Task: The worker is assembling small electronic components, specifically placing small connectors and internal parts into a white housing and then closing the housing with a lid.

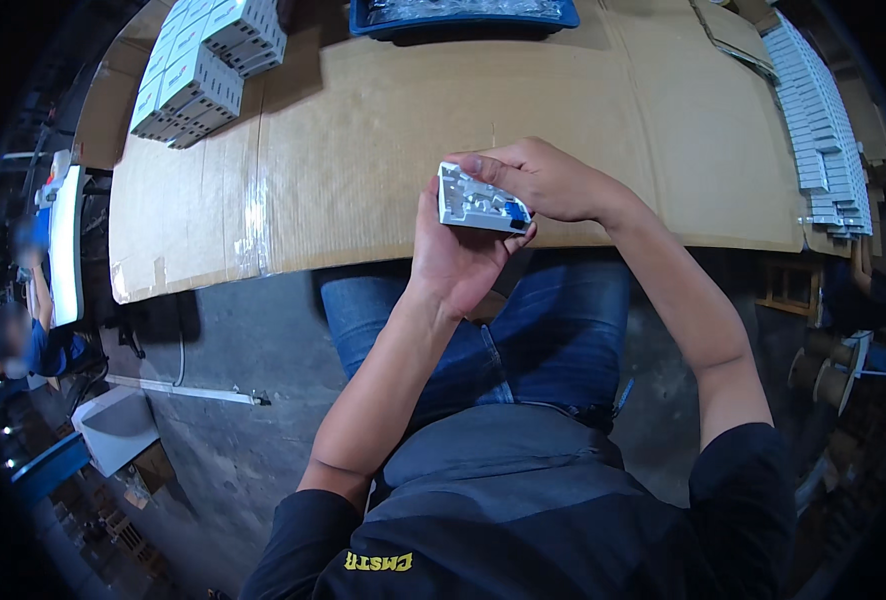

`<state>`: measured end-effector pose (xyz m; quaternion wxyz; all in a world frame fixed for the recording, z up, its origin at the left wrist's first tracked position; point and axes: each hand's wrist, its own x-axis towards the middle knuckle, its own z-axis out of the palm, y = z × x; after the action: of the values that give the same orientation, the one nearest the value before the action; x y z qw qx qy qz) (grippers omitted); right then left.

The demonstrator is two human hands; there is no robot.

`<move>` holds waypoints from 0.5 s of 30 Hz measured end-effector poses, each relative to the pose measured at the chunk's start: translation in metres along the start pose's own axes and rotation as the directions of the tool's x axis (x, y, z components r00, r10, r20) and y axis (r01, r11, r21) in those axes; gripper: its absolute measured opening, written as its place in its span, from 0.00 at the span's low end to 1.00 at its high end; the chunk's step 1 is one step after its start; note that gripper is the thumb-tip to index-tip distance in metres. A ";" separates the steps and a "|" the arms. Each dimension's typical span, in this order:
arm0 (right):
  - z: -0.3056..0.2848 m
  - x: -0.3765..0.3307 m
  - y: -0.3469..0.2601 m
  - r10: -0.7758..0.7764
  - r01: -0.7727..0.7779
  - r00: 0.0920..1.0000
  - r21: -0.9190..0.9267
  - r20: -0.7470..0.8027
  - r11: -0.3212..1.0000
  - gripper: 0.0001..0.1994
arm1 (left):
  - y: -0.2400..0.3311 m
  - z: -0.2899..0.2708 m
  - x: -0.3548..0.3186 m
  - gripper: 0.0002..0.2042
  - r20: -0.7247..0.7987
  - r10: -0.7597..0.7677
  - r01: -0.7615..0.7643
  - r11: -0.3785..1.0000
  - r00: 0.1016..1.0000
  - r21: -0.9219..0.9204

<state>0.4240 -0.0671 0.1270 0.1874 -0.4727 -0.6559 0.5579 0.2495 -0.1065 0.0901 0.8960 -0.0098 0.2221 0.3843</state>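
A white plastic housing (478, 205), with moulded inner parts and a small blue piece at its right end, is held just above the near edge of the table. My left hand (458, 258) cups it from below, with fingers closed around its sides. From the upper right, my right hand (553, 180) grips its top edge, thumb laid over the rim. The right fingers behind the housing are hidden, as is its underside.
Cardboard covers the table (363, 150). Stacked white boxes (198, 80) stand at the far left, a blue tray (463, 20) of clear plastic bags at the far middle. Rows of white pieces (823, 130) line the right edge. Another person (43, 335) sits at the left.
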 end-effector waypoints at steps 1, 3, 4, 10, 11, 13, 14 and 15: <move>-0.001 -0.002 -0.006 0.046 -0.047 0.999 0.044 0.022 0.998 0.28 | 0.000 0.003 -0.001 0.26 -0.026 0.016 -0.016 1.000 1.000 0.026; 0.003 -0.007 -0.008 0.089 -0.094 0.995 0.087 0.052 0.992 0.28 | 0.000 0.004 -0.001 0.26 -0.055 0.039 -0.037 0.998 0.998 0.051; 0.006 -0.011 -0.008 0.113 -0.116 0.993 0.141 0.025 0.983 0.28 | 0.001 0.004 -0.001 0.27 -0.035 0.017 -0.015 0.997 0.999 0.077; 0.022 -0.014 0.011 -0.120 0.118 0.988 -0.036 -0.096 0.992 0.30 | 0.003 0.010 -0.006 0.28 -0.123 0.019 0.000 0.988 0.992 0.158; 0.023 -0.013 0.017 -0.289 0.263 0.947 -0.175 -0.143 0.949 0.31 | 0.002 0.015 -0.009 0.29 -0.154 0.020 0.006 0.987 0.988 0.162; 0.024 -0.017 0.015 -0.246 0.233 0.965 -0.131 -0.089 0.964 0.31 | 0.002 0.011 -0.008 0.29 -0.191 0.025 0.004 0.989 0.981 0.150; 0.028 -0.016 0.020 -0.283 0.257 0.955 -0.220 -0.093 0.941 0.32 | 0.002 0.010 -0.007 0.29 -0.224 0.025 0.006 0.990 0.974 0.138; 0.032 -0.015 0.024 -0.321 0.279 0.942 -0.305 -0.095 0.911 0.32 | 0.001 0.009 -0.006 0.29 -0.228 0.036 -0.004 0.990 0.973 0.140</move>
<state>0.4166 -0.0986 0.0995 0.2468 -0.4269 -0.7796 0.3861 0.2490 -0.1085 0.1013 0.8589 0.0103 0.3506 0.3730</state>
